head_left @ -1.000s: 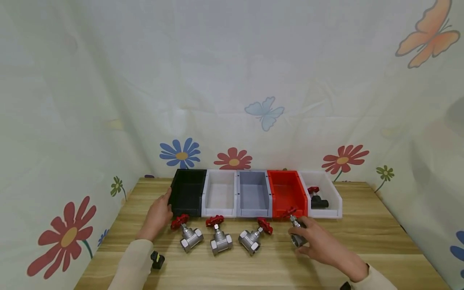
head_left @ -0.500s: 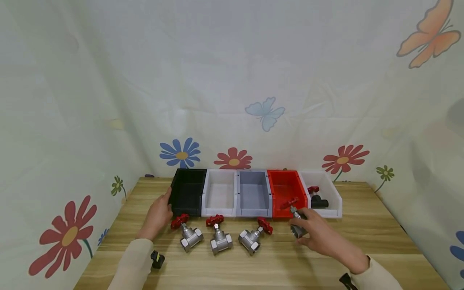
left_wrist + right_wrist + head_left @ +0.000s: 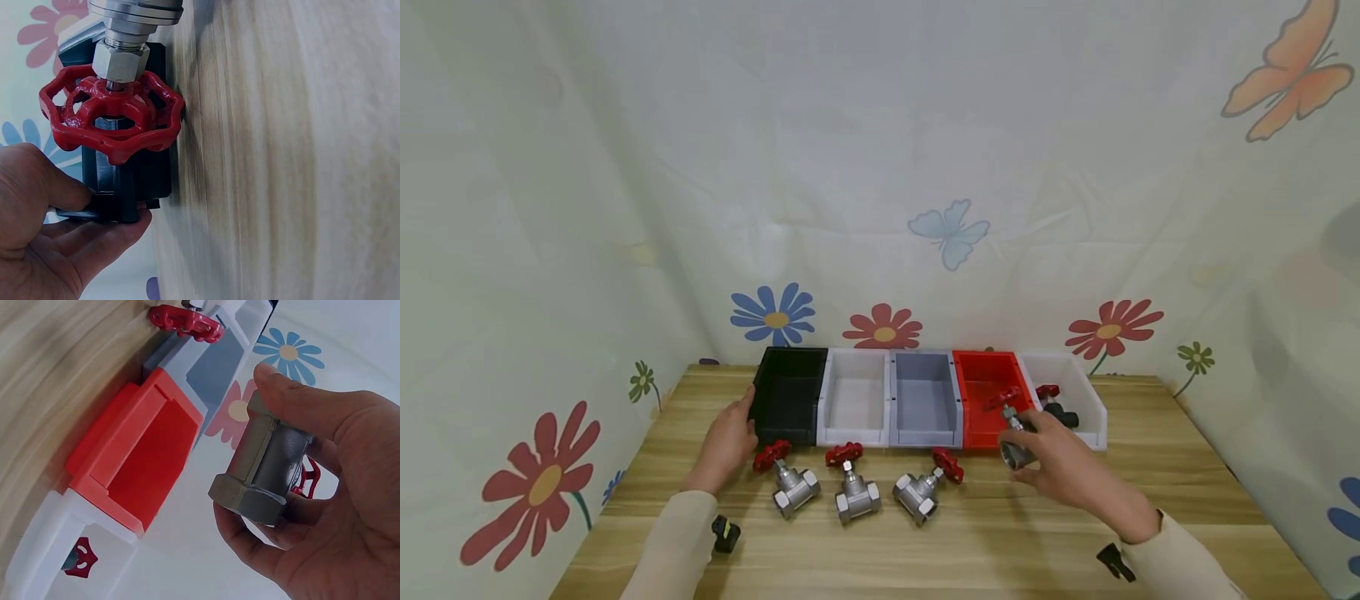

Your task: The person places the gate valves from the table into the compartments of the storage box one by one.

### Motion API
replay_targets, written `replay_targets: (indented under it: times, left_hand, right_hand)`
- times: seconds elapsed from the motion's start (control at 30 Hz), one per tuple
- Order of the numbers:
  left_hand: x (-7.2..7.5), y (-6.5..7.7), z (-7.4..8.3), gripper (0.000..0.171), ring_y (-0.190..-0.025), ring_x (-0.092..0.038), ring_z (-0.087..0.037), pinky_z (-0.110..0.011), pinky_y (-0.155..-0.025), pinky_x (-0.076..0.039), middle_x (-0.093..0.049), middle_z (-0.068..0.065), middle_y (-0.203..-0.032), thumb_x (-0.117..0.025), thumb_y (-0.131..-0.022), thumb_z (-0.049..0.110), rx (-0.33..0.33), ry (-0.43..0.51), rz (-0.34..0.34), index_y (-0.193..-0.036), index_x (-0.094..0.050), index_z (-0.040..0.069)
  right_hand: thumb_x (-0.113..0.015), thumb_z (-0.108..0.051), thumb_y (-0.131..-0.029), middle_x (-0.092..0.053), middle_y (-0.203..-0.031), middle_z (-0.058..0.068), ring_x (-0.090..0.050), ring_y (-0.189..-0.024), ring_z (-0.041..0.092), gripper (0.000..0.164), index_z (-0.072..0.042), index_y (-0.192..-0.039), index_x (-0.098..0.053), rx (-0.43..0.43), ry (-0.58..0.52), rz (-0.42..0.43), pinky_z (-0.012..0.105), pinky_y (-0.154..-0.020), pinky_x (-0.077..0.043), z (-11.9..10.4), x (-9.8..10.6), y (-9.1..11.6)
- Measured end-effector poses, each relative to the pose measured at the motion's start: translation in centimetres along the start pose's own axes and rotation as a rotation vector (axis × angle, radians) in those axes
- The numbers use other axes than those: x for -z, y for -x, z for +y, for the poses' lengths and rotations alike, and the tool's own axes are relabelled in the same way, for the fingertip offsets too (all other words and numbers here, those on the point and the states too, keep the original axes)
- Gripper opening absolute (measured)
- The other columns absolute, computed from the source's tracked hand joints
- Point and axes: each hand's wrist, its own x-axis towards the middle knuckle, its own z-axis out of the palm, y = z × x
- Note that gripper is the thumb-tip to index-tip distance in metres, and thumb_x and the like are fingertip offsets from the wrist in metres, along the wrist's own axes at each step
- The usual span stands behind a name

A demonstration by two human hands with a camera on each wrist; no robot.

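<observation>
My right hand (image 3: 1063, 462) grips a metal globe valve (image 3: 1017, 454) by its body, thumb on one end and fingers round the other in the right wrist view. The valve's red handwheel (image 3: 1002, 397) overlaps the red bin (image 3: 977, 375) in the head view. At the far left, my left hand (image 3: 724, 446) pinches the outer side wall of the black bin (image 3: 788, 404), as the left wrist view shows. Several more valves lie in front of the bins: a left one (image 3: 796, 490), a middle one (image 3: 857, 500) and a right one (image 3: 916, 498), each with a red handwheel.
Between the black and red bins stand a white bin (image 3: 855, 400) and a grey bin (image 3: 925, 400). The rightmost white bin (image 3: 1093, 437) contains a dark valve (image 3: 1063, 415) with a red handwheel. A patterned curtain (image 3: 850, 167) hangs behind the wooden table (image 3: 880, 562).
My right hand has lifted the valve and moved it forward, so its handwheel now overlaps the inside of the red bin in the head view. My left hand stays at the black bin.
</observation>
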Motion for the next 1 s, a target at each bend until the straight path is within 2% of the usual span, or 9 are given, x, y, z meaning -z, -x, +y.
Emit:
replay_targets:
  times: [0.33, 0.6, 0.8, 1.0]
  left_hand:
    - [0.0, -0.1, 0.0, 0.064, -0.108, -0.061, -0.047, -0.058, -0.094, -0.049, -0.057, -0.036, -0.127, -0.055, -0.091, -0.001, 0.005, -0.006, 0.002, -0.149, -0.031, -0.008]
    - [-0.1, -0.1, -0.1, 0.063, -0.110, -0.060, -0.048, -0.058, -0.095, -0.048, -0.056, -0.036, -0.127, -0.054, -0.090, -0.002, -0.001, 0.001, 0.002, -0.149, -0.031, -0.008]
    - [-0.1, -0.1, -0.2, 0.064, -0.110, -0.060, -0.047, -0.058, -0.094, -0.048, -0.056, -0.036, -0.128, -0.054, -0.091, -0.002, -0.007, 0.001, 0.007, -0.150, -0.031, -0.008]
    - [0.0, 0.0, -0.2, 0.063, -0.108, -0.061, -0.048, -0.058, -0.093, -0.049, -0.056, -0.037, -0.128, -0.054, -0.090, -0.002, -0.016, -0.005, 0.010, -0.149, -0.031, -0.008]
  right_hand:
    - [-0.090, -0.025, -0.068, -0.062, -0.106, 0.010, -0.057, -0.096, 0.023, 0.045, -0.020, -0.109, -0.073, 0.042, 0.027, 0.080, 0.040, -0.075, -0.055, 0.2, 0.4, -1.2]
    - [-0.089, -0.029, -0.068, -0.063, -0.109, 0.011, -0.056, -0.099, 0.025, 0.050, -0.021, -0.115, -0.073, -0.036, 0.020, 0.054, 0.044, -0.079, -0.056, 0.2, 0.4, -2.0]
    - [-0.090, -0.029, -0.068, -0.063, -0.104, 0.008, -0.055, -0.094, 0.022, 0.051, -0.017, -0.115, -0.073, -0.038, 0.014, 0.092, 0.041, -0.078, -0.055, 0.5, 0.1, -2.8]
    - [-0.089, -0.026, -0.070, -0.062, -0.105, 0.010, -0.054, -0.095, 0.022, 0.051, -0.016, -0.117, -0.072, -0.086, 0.011, 0.079, 0.038, -0.076, -0.055, 0.6, -0.1, -3.6]
